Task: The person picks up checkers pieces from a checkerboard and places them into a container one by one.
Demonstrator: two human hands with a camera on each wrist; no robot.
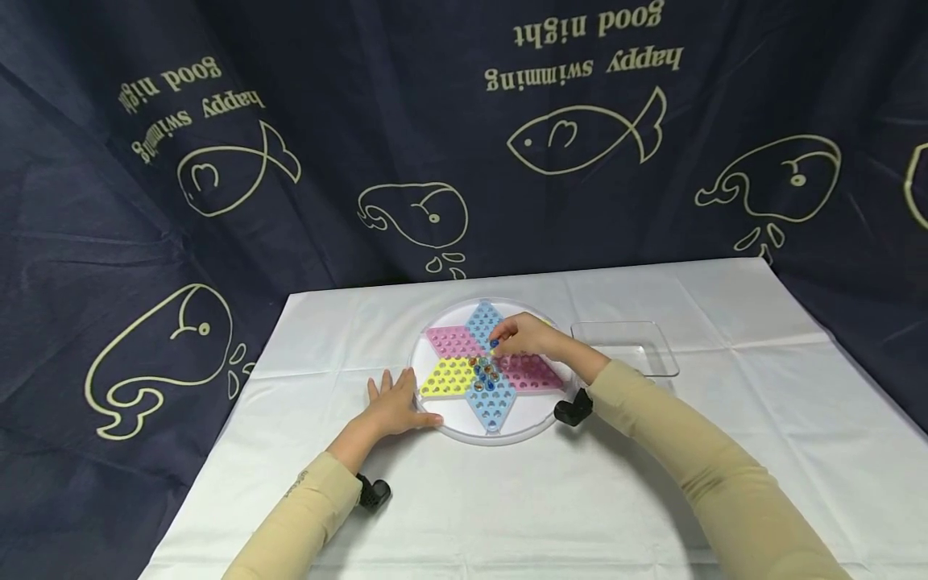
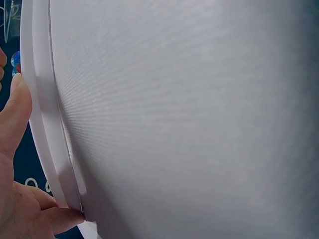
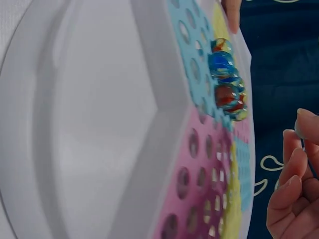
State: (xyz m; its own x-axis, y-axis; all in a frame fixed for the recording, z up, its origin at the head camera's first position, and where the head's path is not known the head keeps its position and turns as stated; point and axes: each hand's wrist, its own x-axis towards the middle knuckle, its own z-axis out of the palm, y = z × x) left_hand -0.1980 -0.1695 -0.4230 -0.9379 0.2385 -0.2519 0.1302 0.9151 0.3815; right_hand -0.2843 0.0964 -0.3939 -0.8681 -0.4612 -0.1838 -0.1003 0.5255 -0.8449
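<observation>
A round white game board [image 1: 451,424] with a pink, blue and yellow star of holes lies on the white tablecloth. Several glass marbles [image 1: 484,373] sit in the star's middle; the right wrist view shows the marbles [image 3: 225,82] close up. My right hand [image 1: 506,340] hovers over the star's upper centre, its fingertips pinching a blue marble [image 1: 495,344]. In the right wrist view my right hand [image 3: 294,169] has curled fingers above the board [image 3: 99,124]. My left hand [image 1: 395,396] lies flat on the cloth, thumb against the board's left rim [image 2: 45,124]. The left hand [image 2: 15,149] touches that edge.
A clear square plastic tray [image 1: 629,348] stands just right of the board, beside my right forearm. The white cloth [image 1: 507,499] covers the table. A dark blue curtain [image 1: 217,161] printed with fish and whales hangs behind and to both sides.
</observation>
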